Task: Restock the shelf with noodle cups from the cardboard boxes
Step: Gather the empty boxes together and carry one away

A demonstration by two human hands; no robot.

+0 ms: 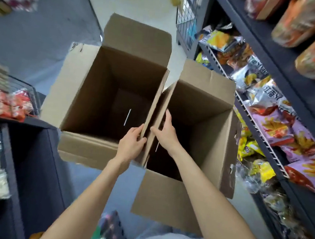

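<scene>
We had left hand (131, 143) pinching left box's (82, 101) flap, right hand (166, 133) gripping right box's (210, 114) flap; shelf (261, 140) lay rightward, both boxes looked empty.

The single head view looks steeply down, close over two open cardboard boxes (115, 89) on the aisle floor.

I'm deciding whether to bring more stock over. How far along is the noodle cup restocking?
Both cardboard boxes, left box and right box, stand open and look empty. Noodle cups already sit on the upper shelf at right. The left hand and right hand grip the boxes' adjoining flaps. Clearing the boxes seems all that remains.
</scene>
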